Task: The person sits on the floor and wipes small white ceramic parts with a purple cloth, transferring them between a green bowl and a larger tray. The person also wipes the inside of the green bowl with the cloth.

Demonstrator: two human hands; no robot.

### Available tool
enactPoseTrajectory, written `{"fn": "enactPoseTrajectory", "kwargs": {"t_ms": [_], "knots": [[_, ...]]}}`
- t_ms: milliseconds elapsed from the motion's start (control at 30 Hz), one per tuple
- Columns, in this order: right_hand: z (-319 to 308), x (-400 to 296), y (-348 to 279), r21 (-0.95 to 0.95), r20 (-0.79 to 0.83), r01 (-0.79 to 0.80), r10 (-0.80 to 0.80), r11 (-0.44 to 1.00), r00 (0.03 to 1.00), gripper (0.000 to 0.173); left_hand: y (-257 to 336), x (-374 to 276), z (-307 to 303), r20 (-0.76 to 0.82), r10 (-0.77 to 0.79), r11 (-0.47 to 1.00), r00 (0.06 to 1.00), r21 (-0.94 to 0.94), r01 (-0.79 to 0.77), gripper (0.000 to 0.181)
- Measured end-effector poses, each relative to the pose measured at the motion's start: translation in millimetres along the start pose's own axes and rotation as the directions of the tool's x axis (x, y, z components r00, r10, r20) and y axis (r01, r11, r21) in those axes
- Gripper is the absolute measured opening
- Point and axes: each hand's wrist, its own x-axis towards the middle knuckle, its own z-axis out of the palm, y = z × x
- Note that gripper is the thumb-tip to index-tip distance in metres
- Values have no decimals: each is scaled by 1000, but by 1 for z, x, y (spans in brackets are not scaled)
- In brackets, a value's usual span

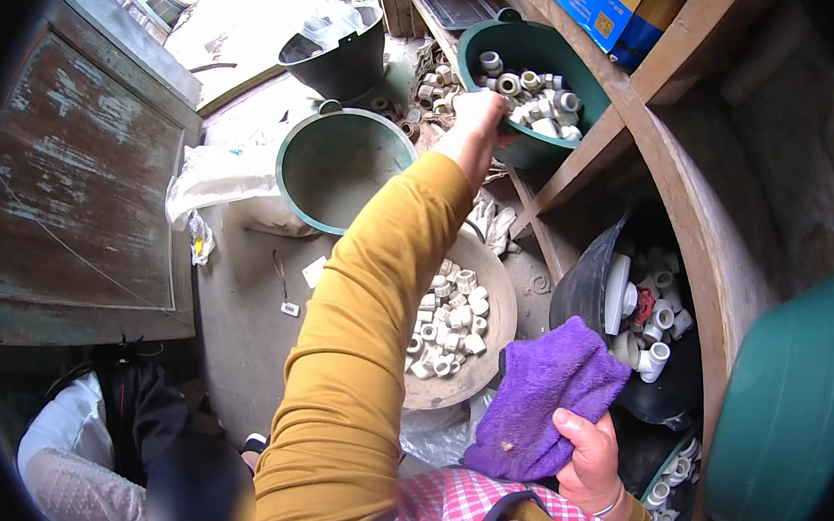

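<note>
My left hand [478, 127] grips the near rim of a dark green bucket [592, 103], its arm in a mustard sleeve stretched forward. White plastic pipe fittings [540, 104] lie inside that bucket, which rests tilted at the wooden shelving. In my right hand [588, 456] is a purple plush cloth [546, 401], pinched under the thumb and hanging to the left. Below my left forearm stands a wide round basin [498, 305] with many small white fittings [458, 316]; the forearm hides part of it. A second green bucket [343, 163] sits left of the first.
Wooden shelving [662, 160] runs down the right, with blue-and-tan boxes [610, 3] on top and a black tub [588, 284] of fittings lower down. A black bucket [335, 61] stands near the doorway. A worn wooden door [80, 184] and another person [87, 455] are at left.
</note>
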Motion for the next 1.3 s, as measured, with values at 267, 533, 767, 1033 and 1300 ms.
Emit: {"fn": "enactPoseTrajectory", "kwargs": {"t_ms": [267,533,767,1033,1300], "knots": [[3,0,-2,-8,0,33,-33,999,999,49,45,38,61,219,-949,74,227,-544,836,35],[13,-8,11,-33,68,13,-11,999,998,50,62,28,39,353,-916,44,192,-387,921,68],[5,-34,30,-74,117,50,-41,996,992,48,122,-79,-88,390,-879,-5,274,-582,813,52],[1,-51,42,-154,148,262,-240,953,959,33,232,-182,-255,46,-991,59,127,-701,711,24],[-13,-37,25,58,125,231,-236,971,964,26,274,-229,-260,9,-999,14,32,-768,641,20]]}}
